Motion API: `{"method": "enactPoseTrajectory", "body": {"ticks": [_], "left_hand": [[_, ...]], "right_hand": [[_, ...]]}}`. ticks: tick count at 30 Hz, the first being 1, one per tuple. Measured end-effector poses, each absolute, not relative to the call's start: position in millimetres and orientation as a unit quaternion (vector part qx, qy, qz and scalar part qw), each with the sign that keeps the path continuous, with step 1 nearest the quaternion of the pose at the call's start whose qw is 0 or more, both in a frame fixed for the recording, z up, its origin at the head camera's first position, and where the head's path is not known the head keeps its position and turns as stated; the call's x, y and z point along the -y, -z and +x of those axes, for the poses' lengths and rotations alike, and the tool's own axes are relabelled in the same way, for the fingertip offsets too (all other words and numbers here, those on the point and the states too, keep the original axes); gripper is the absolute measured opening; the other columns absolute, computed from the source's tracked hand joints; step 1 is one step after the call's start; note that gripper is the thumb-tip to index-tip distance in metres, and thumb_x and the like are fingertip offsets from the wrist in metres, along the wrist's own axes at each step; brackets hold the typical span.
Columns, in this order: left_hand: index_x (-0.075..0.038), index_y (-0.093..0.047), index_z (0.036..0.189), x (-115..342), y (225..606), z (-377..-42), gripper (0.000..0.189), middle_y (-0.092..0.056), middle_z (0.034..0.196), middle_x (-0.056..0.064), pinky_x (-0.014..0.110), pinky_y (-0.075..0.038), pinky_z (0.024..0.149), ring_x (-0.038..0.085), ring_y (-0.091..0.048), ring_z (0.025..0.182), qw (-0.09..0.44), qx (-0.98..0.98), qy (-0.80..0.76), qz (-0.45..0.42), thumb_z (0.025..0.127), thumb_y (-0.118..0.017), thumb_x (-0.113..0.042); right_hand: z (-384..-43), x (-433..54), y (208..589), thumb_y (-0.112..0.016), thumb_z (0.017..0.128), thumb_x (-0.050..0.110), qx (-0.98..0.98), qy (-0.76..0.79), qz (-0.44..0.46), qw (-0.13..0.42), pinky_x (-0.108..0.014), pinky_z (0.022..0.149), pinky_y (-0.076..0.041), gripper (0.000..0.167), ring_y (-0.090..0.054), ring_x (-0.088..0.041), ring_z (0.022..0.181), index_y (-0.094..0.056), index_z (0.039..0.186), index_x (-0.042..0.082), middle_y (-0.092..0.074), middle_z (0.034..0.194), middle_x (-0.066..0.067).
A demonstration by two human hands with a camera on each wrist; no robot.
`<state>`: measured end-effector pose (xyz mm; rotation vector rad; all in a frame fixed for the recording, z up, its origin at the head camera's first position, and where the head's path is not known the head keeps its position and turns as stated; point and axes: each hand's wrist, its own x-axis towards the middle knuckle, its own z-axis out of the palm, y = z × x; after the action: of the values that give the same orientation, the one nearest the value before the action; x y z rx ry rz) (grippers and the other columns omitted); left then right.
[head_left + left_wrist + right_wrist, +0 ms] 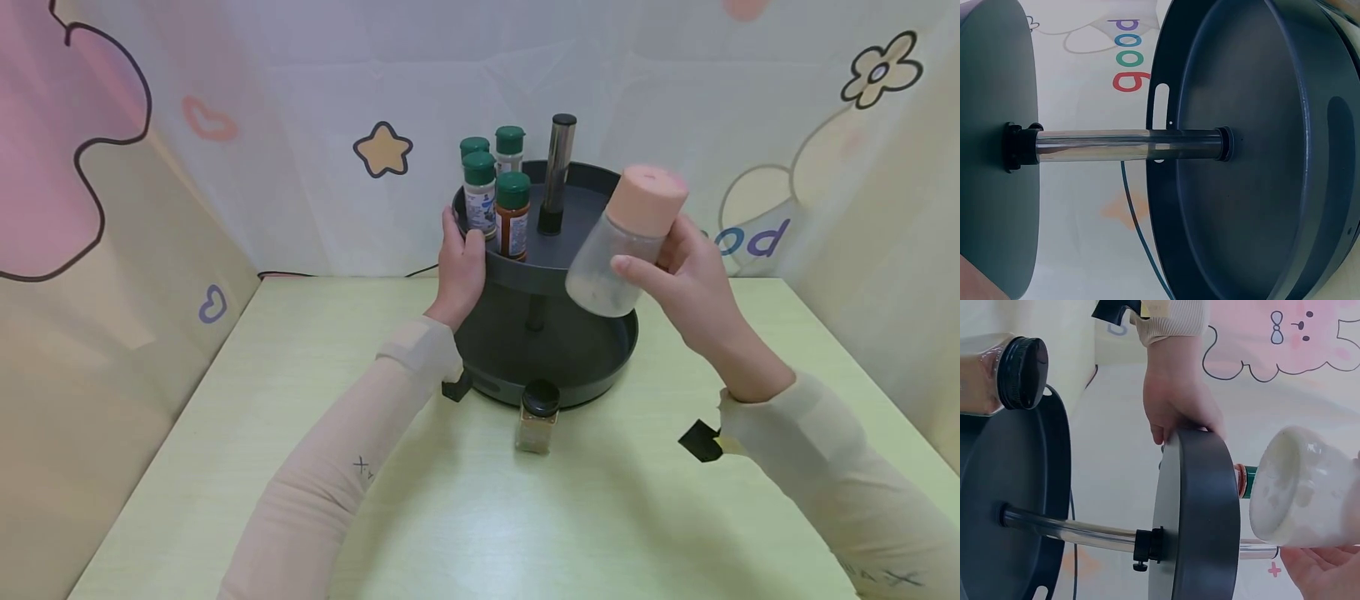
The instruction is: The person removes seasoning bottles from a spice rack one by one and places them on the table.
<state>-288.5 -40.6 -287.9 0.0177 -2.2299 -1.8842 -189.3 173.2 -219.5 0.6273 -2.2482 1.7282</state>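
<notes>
My left hand [459,275] grips the left rim of the upper tray [540,277] of a dark two-tier round rack. A translucent bottle [609,271] with a pink cap [648,200] is in my right hand [697,287], tilted at the upper tray's right side, thumb and fingers round it. In the right wrist view, the bottle [1304,487] looks whitish, its base facing the tray. Several green-capped spice bottles [480,200] stand on the tray's left part, close to my left hand. The left wrist view shows mostly the lower tray [1254,206]; only a sliver of hand appears there.
A small square jar [536,429] with a black lid stands on the table [360,500], in front of the lower tray [525,358]. A metal post [558,167] rises above the upper tray. Behind hangs a printed curtain [322,200]. A thin cable [1138,231] runs behind the rack.
</notes>
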Motion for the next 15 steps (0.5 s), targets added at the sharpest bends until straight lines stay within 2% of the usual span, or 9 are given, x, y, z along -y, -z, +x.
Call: {"method": "enactPoseTrajectory", "body": {"ticks": [15], "left_hand": [[-0.022, 0.003, 0.142, 40.2, 288.0, -289.7, 0.064, -0.002, 0.150, -0.010, 0.037, -0.015, 0.111, 0.012, -0.012, 0.137, 0.115, 0.761, 0.638, 0.008, 0.090, -0.032, -0.031]], "right_hand": [[-183.8, -181.1, 227.7, -0.061, 0.078, 0.006, 0.792, -0.563, 0.215, 0.095, -0.013, 0.077, -0.047, 0.053, -0.057, -0.009, 0.091, -0.041, 0.126, 0.010, -0.054, 0.110, 0.001]]}}
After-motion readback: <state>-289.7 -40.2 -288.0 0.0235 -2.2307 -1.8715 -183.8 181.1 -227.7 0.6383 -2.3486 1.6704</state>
